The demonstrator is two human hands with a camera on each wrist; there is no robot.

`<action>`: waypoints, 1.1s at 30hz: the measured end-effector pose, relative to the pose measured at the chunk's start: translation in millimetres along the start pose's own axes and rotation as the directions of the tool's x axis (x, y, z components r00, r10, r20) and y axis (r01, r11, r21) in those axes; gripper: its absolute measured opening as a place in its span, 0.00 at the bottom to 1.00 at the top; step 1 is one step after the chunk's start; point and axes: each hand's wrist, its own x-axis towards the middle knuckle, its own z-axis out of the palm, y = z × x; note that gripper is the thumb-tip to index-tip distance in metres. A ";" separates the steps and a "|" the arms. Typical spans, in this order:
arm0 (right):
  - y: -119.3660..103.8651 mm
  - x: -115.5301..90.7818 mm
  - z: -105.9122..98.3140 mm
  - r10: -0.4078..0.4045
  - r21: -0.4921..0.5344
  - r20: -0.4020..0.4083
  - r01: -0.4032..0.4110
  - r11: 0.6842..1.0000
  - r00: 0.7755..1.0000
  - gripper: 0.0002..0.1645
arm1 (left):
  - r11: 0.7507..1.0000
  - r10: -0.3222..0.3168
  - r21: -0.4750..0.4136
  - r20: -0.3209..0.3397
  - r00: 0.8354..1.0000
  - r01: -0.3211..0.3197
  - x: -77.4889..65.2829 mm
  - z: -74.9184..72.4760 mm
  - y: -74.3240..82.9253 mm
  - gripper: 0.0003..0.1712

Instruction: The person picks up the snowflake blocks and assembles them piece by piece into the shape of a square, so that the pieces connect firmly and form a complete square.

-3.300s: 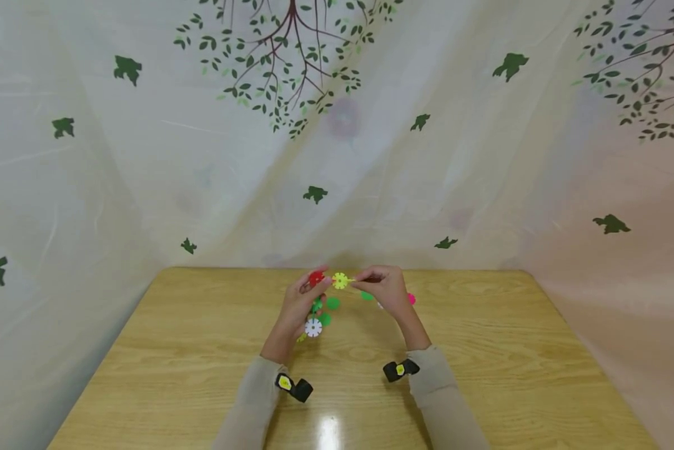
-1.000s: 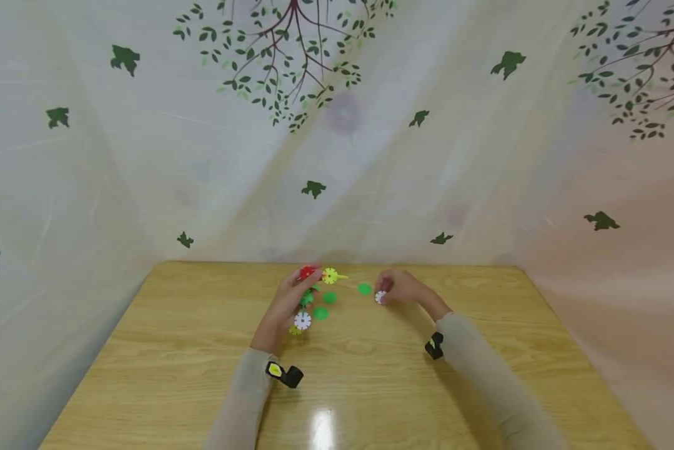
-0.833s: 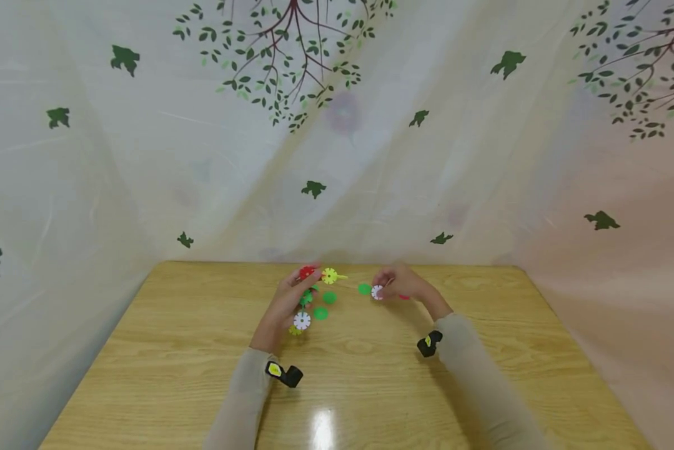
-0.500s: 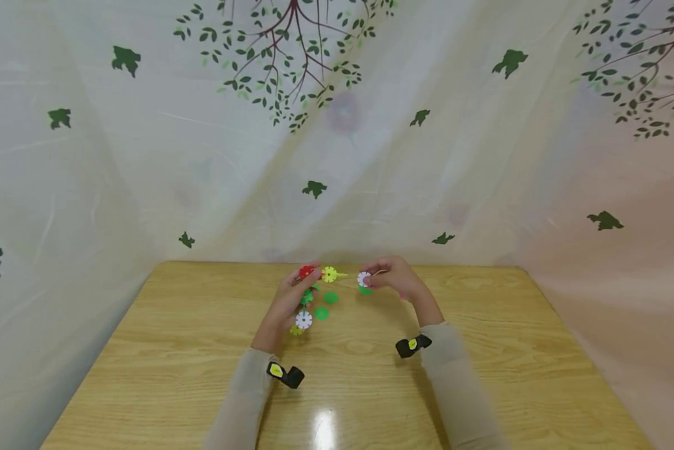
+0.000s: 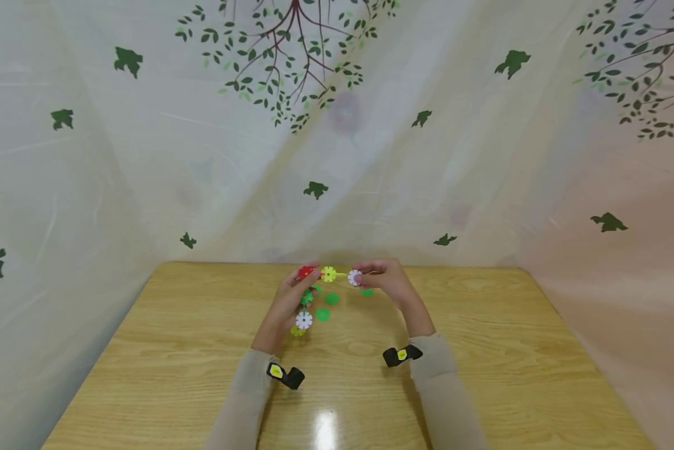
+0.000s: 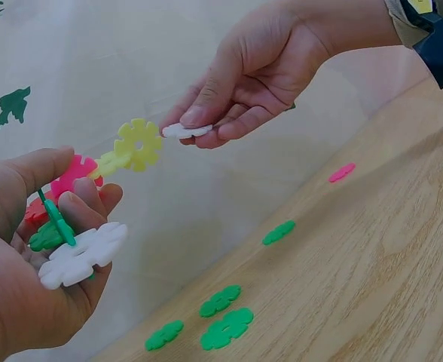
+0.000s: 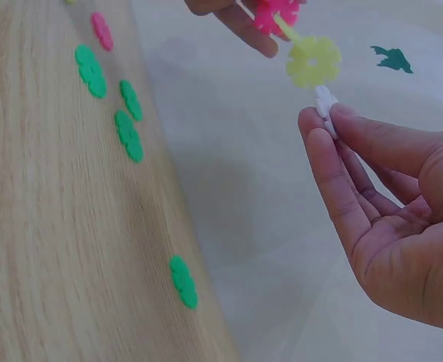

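Note:
My left hand (image 5: 283,306) grips a chain of joined flower-shaped snowflake discs. In the left wrist view it has red (image 6: 35,211), pink (image 6: 72,172), green (image 6: 48,235), white (image 6: 84,253) and yellow pieces. Two yellow discs stick out to the right, the outer yellow disc (image 6: 128,137) face-on. My right hand (image 5: 391,281) pinches a single white snowflake disc (image 7: 324,105) between thumb and fingers. That disc's edge meets the outer yellow disc's rim; whether the slots are engaged I cannot tell. Both hands are raised above the far part of the table.
Loose green discs lie on the wooden table (image 5: 348,375), among them one green disc (image 6: 279,232) below my right hand. A pink disc (image 6: 342,173) lies further right. A pale cloth wall (image 5: 247,156) with printed leaves stands behind the table.
My right hand let go of the yellow piece, picked up a white disc from the table at right, then lifted it left to the yellow end of the chain. My left hand barely moved lately.

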 end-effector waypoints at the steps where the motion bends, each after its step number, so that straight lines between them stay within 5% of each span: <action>1: -0.1 -0.2 1.5 -0.003 0.009 0.000 0.003 1.000 1.000 0.18 | 1.000 -0.002 -0.001 -0.003 1.000 0.002 -0.1 -0.3 0.0 0.29; 9: -2.5 -0.5 9.3 -0.049 0.062 -0.020 0.050 0.997 0.999 0.17 | 1.000 -0.001 -0.006 -0.018 1.000 0.001 -1.0 -0.4 2.0 0.26; 21: -1.4 -2.9 11.9 -0.087 0.012 -0.050 0.087 0.996 0.995 0.15 | 0.999 0.004 -0.040 0.001 1.000 -0.004 -0.7 1.4 0.6 0.28; 33: 1.2 0.3 24.3 -0.130 0.105 -0.183 0.151 0.983 0.974 0.14 | 1.000 0.020 -0.022 -0.022 1.000 -0.021 -1.2 1.9 -0.4 0.18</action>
